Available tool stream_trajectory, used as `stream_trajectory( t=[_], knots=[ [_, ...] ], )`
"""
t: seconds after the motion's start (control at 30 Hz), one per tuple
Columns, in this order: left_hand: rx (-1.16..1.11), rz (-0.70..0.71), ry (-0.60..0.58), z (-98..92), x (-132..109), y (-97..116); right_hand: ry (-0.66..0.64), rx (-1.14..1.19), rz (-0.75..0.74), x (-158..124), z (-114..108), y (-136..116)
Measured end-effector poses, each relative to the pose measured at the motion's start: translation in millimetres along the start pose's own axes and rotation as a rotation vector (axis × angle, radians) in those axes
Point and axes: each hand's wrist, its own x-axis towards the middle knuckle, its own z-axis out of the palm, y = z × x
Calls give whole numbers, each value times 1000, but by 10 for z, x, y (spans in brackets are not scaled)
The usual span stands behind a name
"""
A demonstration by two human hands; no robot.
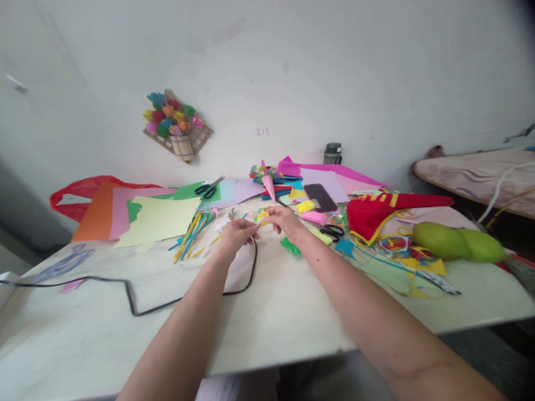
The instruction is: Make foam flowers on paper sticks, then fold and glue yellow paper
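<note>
My left hand and my right hand meet over the middle of the table, fingertips pinched close together. Between them is a small pale piece, too small and blurred to name. Right behind the fingertips shows a yellow flower-like cutout; whether a finger touches it I cannot tell. Blue and yellow paper strips lie left of my left hand. A pink paper cone bouquet lies beyond the hands. Near my right wrist are a green packet and black-handled scissors.
A black cable loops under my left arm. Coloured sheets with other scissors cover the back left. A phone, yellow and pink clay-like lumps, red cloth, paper scraps and green fruit occupy the right.
</note>
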Motion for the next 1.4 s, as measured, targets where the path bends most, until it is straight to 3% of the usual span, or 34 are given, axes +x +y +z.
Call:
stream_trajectory(
  t=[0.43, 0.8, 1.17, 1.27, 1.4],
  knots=[
    [-27, -9, -29, -2, -39, 43, -16, -5, 6, 10, -55, 4],
    [-295, -69, -213, -129, -47, 42, 22, 17, -16, 24, -111, 3],
    [-338, -32, -251, -129, -74, 43, -6, 44, 46, 20, -80, 46],
    [-313, -21, -251, -114, -71, 43, 87, -93, -46, 44, -60, 52],
    [-284, 2, -254, -116, -52, 18, 193, -416, -370, 79, -61, 100]
  ],
)
